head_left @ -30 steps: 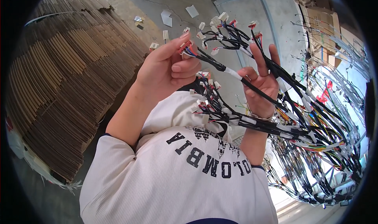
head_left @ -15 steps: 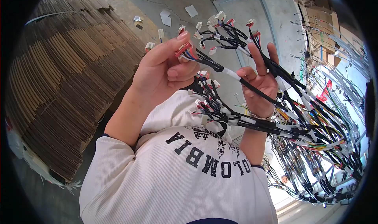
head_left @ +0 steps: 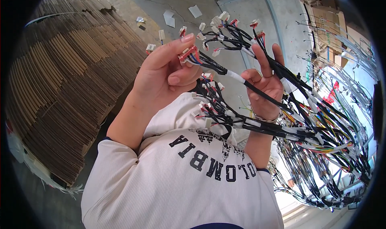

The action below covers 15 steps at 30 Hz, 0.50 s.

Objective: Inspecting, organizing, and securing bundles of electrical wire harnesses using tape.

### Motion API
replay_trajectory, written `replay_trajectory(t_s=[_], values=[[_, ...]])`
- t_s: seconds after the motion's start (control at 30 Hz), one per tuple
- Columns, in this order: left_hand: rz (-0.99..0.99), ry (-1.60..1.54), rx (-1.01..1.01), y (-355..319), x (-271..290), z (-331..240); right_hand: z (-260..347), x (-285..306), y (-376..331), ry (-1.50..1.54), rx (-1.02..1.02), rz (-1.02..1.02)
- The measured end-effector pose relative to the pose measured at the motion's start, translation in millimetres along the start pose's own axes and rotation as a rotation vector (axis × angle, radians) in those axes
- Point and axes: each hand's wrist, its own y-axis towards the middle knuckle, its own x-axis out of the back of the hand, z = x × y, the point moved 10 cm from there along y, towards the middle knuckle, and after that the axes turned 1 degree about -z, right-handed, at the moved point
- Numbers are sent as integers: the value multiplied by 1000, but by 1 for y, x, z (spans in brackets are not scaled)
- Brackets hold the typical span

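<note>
We record a tall stack of flattened brown cardboard (head_left: 68, 84) at the left, and opposite it a black wiring harness (head_left: 298, 83), whose branches spread from the right side across the front of the person's body. We find the right hand (head_left: 270, 84) with two fingers raised and the others curled at the branches, its grip uncertain; the left hand (head_left: 159, 72) pinches a small red-and-white connector (head_left: 187, 54) at one branch's end.

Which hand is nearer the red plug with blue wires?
Left. The left hand has the red plug at its fingers; the right hand is farther right, along its black cable.
</note>
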Motion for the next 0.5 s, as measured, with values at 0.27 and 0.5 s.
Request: replay_trajectory(t_s=[0.27,0.5], values=[[-417,599,-367,-4,56,-80,0,-2,-3,-24,-20,-16],[-337,859,-216,17,80,-63,-1,-4,-4,-42,-22,-27]])
